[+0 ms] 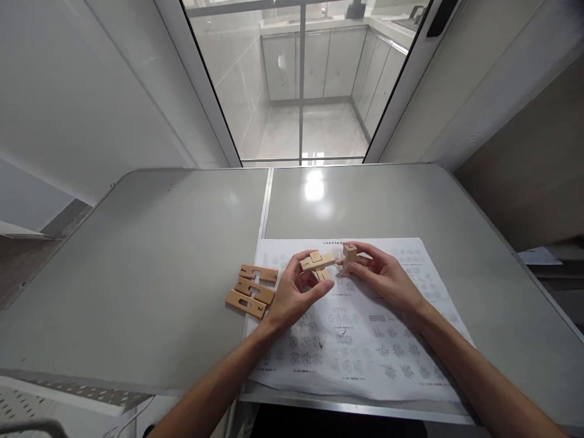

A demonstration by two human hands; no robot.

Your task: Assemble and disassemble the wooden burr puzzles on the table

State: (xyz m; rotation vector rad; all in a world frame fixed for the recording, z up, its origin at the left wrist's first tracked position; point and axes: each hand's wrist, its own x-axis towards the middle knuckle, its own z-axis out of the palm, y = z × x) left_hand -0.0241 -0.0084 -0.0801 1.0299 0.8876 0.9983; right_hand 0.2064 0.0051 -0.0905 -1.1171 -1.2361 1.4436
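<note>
My left hand (295,293) is closed around several light wooden pieces (318,261) fitted crosswise, with numbers marked on them. Just to the right, my right hand (382,274) pinches a wooden block (350,255) held upright between thumb and fingers, a number on its top end. A small gap separates the block from the joined pieces. Left of my left hand lie three flat, slotted wooden pieces, among them one marked 2 (246,303), a middle one (254,291) and an upper one (259,273). Both hands are over a printed sheet (365,365).
A grey folding table (182,243) with a metal seam (266,204) carries the sheet, which has small line drawings and text on it. Beyond the table's far edge stands a framed glass door (301,85), with cabinets and a tiled floor behind it.
</note>
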